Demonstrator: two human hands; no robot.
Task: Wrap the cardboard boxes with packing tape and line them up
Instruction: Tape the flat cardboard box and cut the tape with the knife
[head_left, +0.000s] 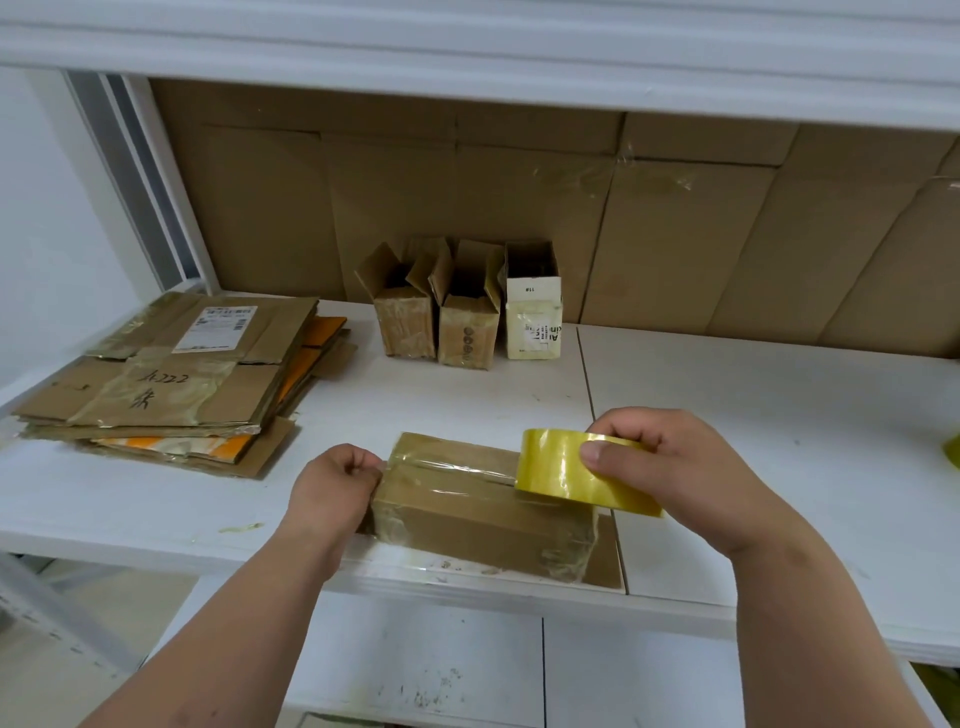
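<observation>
A brown cardboard box (467, 514) lies on its side near the front edge of the white shelf (753, 415). A strip of clear tape runs along its top. My left hand (337, 480) presses the tape's end against the box's left end with curled fingers. My right hand (670, 467) grips a yellow roll of packing tape (566, 475) over the box's right end; the strip leads from the roll to my left hand. Three small boxes, two brown (408, 317) (467, 325) and one white (535, 319), stand side by side at the back, their top flaps open.
A pile of flattened cardboard (171, 374) lies at the left of the shelf. Large cardboard sheets (519, 208) line the back wall. A bit of yellow (953, 449) shows at the right edge. A lower shelf (415, 670) sits beneath.
</observation>
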